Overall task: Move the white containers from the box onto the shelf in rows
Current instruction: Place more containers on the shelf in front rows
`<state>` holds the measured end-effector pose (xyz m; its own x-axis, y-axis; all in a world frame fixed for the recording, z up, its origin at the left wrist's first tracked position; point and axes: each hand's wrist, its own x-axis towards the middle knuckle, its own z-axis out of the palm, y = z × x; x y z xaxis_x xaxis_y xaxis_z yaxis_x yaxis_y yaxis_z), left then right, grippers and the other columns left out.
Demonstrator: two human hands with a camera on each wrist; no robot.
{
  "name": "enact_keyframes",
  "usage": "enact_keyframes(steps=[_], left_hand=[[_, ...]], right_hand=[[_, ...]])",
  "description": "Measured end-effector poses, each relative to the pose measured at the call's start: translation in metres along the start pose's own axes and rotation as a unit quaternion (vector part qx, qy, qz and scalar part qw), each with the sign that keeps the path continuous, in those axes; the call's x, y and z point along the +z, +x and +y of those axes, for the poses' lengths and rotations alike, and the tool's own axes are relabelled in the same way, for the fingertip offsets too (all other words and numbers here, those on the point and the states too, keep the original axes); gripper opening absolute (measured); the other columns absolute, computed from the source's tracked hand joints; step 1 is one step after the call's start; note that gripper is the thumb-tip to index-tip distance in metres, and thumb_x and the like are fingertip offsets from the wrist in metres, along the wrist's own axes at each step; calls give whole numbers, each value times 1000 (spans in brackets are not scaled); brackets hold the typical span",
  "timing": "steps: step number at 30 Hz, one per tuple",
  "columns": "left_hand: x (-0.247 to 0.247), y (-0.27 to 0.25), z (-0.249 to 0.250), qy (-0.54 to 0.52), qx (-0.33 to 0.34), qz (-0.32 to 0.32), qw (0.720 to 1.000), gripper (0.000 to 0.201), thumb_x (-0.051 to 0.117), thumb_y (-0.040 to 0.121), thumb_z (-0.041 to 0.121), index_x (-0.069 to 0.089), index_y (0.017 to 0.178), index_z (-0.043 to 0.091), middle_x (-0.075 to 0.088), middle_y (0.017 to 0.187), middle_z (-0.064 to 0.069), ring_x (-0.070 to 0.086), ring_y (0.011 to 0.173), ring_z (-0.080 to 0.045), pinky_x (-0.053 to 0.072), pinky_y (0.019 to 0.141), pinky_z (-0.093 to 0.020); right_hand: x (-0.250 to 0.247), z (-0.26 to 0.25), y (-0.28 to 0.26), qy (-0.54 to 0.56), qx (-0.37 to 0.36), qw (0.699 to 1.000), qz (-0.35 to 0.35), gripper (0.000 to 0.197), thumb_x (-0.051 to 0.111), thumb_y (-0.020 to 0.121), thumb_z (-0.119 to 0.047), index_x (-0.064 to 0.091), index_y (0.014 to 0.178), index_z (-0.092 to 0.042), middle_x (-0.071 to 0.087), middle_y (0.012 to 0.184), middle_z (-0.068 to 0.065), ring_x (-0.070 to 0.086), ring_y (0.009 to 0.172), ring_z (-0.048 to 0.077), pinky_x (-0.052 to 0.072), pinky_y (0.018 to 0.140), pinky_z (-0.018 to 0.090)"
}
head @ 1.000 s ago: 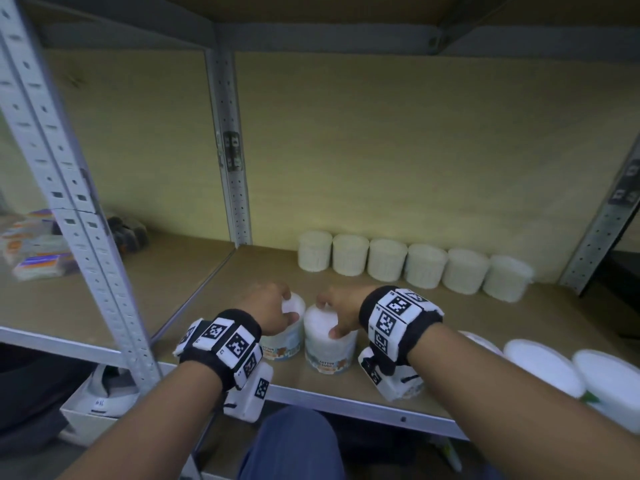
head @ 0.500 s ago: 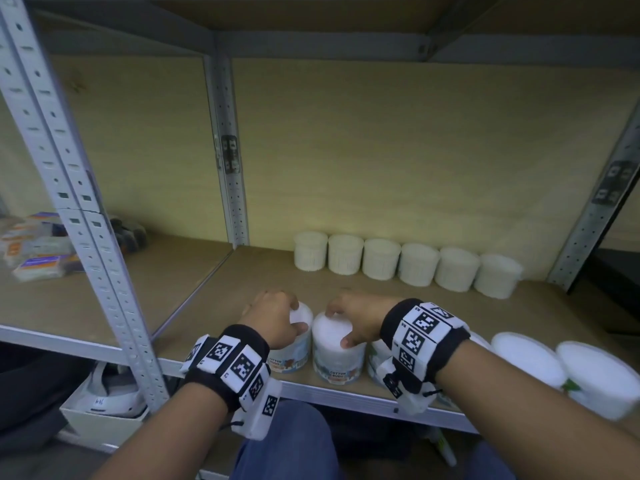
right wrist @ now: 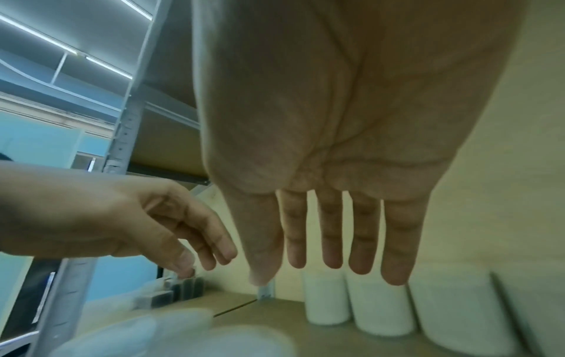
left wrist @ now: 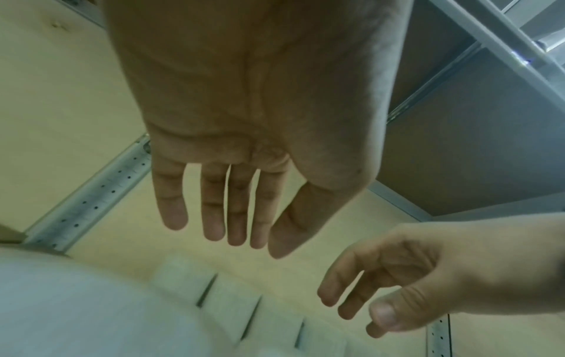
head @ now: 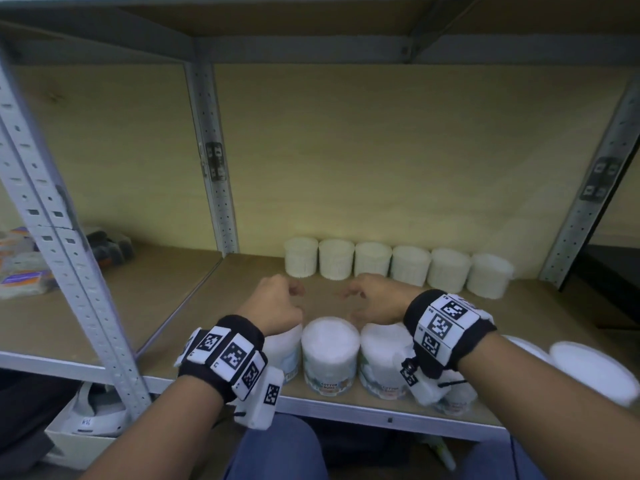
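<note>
Hovering over the wooden shelf board (head: 242,282) at the centre of the head view, the left hand (head: 273,306) and the right hand (head: 375,301) hold nothing; both wrist views show palms exposed with fingers extended and loosely spread, relaxed rather than gripping. The two hands sit near each other, apart, fingertips pointing toward the back of the shelf.

Just below the hands, along the front edge of the shelf, stand white containers with printed labels: one (head: 287,351) partly hidden under the left wrist, a middle one (head: 329,355) reading "COTTON BUDS", and a third (head: 384,358) partly behind the right wrist strap. More white lids (head: 588,367) blur at the lower right of the frame.

Against the back panel, a row of six white containers (head: 398,266) stands upright, side by side, running from centre to right.

On the neighbouring shelf at the left edge of the frame lie colourful packets (head: 20,271) and dark items (head: 109,245). A white bin (head: 69,445) sits at the lower left, below the shelf. Both wrists wear black bands carrying square black-and-white markers.
</note>
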<state>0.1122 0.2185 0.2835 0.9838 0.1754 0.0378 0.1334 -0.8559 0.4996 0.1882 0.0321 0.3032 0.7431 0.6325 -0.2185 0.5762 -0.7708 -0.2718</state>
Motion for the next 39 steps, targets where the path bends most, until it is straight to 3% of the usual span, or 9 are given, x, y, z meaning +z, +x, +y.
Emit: enact_keyframes(steps=[5, 10, 14, 18, 24, 34, 39], left_hand=[[3, 28, 34, -17, 39, -20, 999, 49, 62, 83, 12, 55, 131, 13, 56, 134, -5, 55, 120, -18, 39, 88, -17], [22, 66, 80, -31, 81, -19, 996, 43, 63, 85, 21, 58, 127, 15, 59, 126, -3, 57, 114, -17, 43, 90, -20], [45, 96, 121, -30, 108, -42, 993, 42, 62, 86, 27, 57, 126, 15, 58, 126, -2, 57, 112, -18, 42, 88, -21], [66, 132, 156, 6, 135, -65, 989, 44, 61, 87, 29, 54, 128, 15, 54, 129, -4, 55, 114, -21, 44, 93, -28], [99, 183, 197, 31, 161, -88, 983, 45, 59, 88, 28, 52, 129, 12, 52, 132, -7, 51, 118, -23, 42, 94, -29], [154, 249, 237, 84, 159, -116, 977, 56, 59, 89, 29, 42, 138, 9, 39, 143, -12, 44, 129, -27, 39, 103, -33], [171, 266, 244, 110, 174, -124, 971, 59, 58, 90, 34, 39, 141, 9, 36, 145, -11, 42, 131, -29, 40, 106, -37]], right_hand=[[-37, 44, -12, -20, 49, 998, 39, 46, 61, 89, -33, 53, 132, -19, 53, 134, 2, 53, 120, 19, 42, 94, 24], [-67, 107, -21, -2, 121, 989, 86, 37, 61, 89, -35, 59, 123, -21, 57, 126, 1, 55, 101, 16, 43, 89, 25], [-75, 159, -27, -13, 178, 981, 78, 38, 59, 91, -35, 58, 125, -19, 56, 127, 2, 56, 113, 21, 44, 95, 28], [-81, 207, -27, -19, 221, 972, 79, 38, 59, 91, -36, 57, 124, -18, 56, 128, 4, 54, 114, 22, 43, 94, 28], [-88, 263, -16, -37, 268, 959, 84, 38, 59, 91, -34, 57, 125, -15, 51, 134, 7, 51, 120, 24, 42, 100, 32], [-92, 311, 19, -60, 290, 953, 63, 47, 56, 94, -36, 51, 132, -9, 48, 139, 9, 47, 127, 26, 40, 103, 33], [-85, 325, 38, -77, 299, 951, 17, 57, 59, 91, -40, 49, 135, -5, 50, 139, 12, 49, 127, 28, 41, 106, 37]])
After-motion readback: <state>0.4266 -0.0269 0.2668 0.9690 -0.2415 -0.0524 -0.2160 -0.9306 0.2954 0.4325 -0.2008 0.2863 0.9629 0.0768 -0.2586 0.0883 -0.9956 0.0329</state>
